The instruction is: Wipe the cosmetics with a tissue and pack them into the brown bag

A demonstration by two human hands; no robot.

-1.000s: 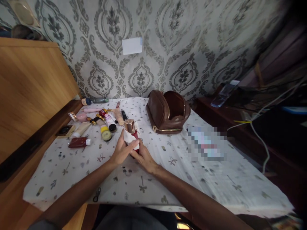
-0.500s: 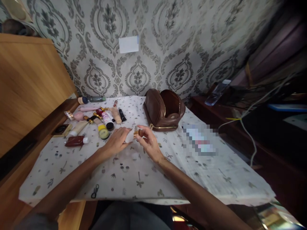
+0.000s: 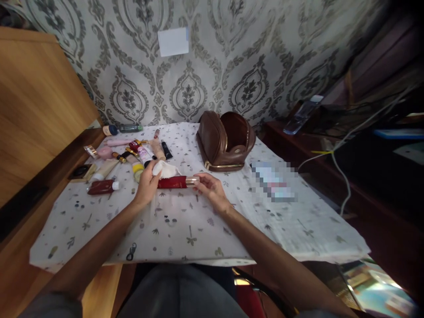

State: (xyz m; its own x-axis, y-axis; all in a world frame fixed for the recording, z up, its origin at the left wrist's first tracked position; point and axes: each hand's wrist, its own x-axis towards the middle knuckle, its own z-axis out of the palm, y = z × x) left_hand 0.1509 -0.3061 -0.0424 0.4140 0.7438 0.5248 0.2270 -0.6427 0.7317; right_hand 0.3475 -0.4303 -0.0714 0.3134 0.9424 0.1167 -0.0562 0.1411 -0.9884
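Observation:
A red cosmetic tube (image 3: 172,182) with a gold and clear cap (image 3: 192,181) lies sideways between my two hands, over the tablecloth. My left hand (image 3: 147,184) is closed round the tube's left end and also pinches a bunched white cloth (image 3: 165,169) against it. The cloth lies along the tube's upper side. At the cap end, the fingers of my right hand (image 3: 210,189) are closed on the cap. The tube's left end is hidden in my left palm. Behind the hands, a brown cosmetic bag (image 3: 215,141) stands unzipped.
Several cosmetics lie left of my hands, among them a dark red bottle (image 3: 100,187), a black compact (image 3: 80,172) and a black tube (image 3: 166,150). A blurred-out flat item (image 3: 274,182) lies at right. A wooden panel (image 3: 39,79) borders the left side.
The red tube, hidden before, now shows between my hands. My left hand has turned and moved left with the white cloth; my right hand stays at the gold cap. The view has tilted slightly down.

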